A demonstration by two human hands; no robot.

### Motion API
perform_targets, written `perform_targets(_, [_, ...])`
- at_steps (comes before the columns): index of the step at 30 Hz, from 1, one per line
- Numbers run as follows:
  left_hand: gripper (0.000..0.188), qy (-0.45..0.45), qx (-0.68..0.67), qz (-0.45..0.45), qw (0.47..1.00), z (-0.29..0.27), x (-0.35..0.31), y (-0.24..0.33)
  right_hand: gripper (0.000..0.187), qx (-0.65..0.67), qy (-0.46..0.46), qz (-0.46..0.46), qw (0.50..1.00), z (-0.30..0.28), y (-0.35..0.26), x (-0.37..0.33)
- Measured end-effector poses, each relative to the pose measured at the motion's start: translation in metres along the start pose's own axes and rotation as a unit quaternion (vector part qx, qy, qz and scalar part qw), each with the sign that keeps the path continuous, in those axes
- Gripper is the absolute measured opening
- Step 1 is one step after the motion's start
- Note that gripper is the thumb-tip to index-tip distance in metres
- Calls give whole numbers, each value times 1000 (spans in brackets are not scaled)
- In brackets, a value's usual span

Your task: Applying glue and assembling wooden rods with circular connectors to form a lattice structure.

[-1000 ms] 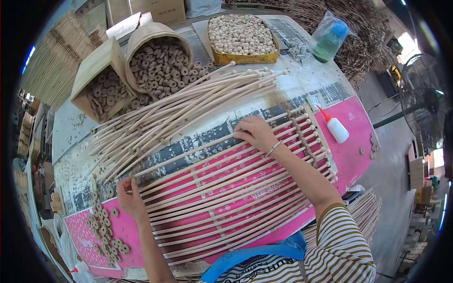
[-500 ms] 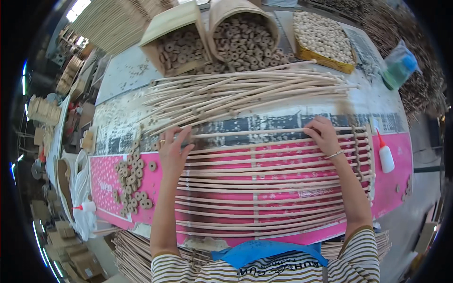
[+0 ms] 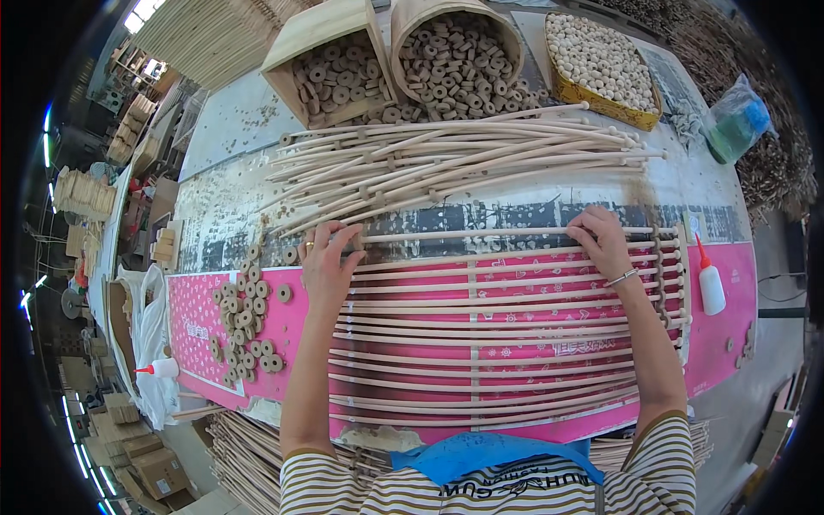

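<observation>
A row of thin pale wooden rods (image 3: pixel 481 304) lies side by side across the pink sheet. My left hand (image 3: pixel 329 260) is at the left end of the farthest rod (image 3: pixel 481 234), thumb and forefinger closed on a small brown wooden ring (image 3: pixel 357 243) there. Farther along that same rod, toward its right end, the fingers of my right hand (image 3: pixel 603 242) pinch it. Near the rods' right ends, a line of brown rings (image 3: pixel 660 279) sits along them, and small knobs tip the ends.
Loose wooden rings (image 3: pixel 245 313) are heaped left of my left arm. Beyond the row lies a pile of rods (image 3: pixel 463 163). Farther back stand a wooden box (image 3: pixel 279 60) and a round tub (image 3: pixel 396 56) of rings, plus a yellow tray (image 3: pixel 601 100) of beads. A glue bottle (image 3: pixel 711 290) stands right.
The whole view has shifted slightly. Both hands stay at the farthest rod, and the ring by my left fingertips now shows more clearly.
</observation>
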State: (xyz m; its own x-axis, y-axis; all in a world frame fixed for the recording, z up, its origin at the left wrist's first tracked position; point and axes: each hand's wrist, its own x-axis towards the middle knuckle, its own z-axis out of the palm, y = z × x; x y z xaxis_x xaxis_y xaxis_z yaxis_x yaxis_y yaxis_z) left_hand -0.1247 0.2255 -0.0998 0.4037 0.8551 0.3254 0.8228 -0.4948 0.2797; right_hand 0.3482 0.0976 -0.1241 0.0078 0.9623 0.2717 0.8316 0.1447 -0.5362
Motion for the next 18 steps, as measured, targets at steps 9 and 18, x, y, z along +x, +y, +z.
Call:
perform_targets(9, [50, 2, -2, 0, 1000, 1, 0, 2, 10, -4, 8, 3, 1000, -1, -7, 2])
perform_targets(18, [51, -3, -1, 0, 1000, 4, 0, -2, 9, -1, 18, 7, 1000, -2, -16, 4])
